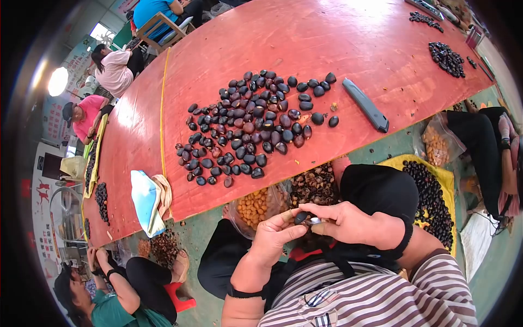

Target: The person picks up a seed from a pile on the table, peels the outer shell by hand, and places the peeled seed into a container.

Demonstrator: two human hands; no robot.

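In front of my lap, my left hand (274, 233) pinches a dark nut (300, 218) between thumb and fingers. My right hand (351, 222) is closed on a small shiny metal tool (314, 220) whose end meets the nut; its exact kind is hidden by the fingers. Below my hands, a plastic bag of peeled yellow kernels (255, 207) sits beside a heap of brown shells (313, 188). A wide spread of dark nuts (245, 122) lies on the red table just beyond.
A grey utility knife (366, 106) and a folded cloth (146, 201) lie on the red table (218, 52). To my right, a yellow sack (450, 185) bears many dark nuts. Several people sit around the table, one close on my left (117, 300).
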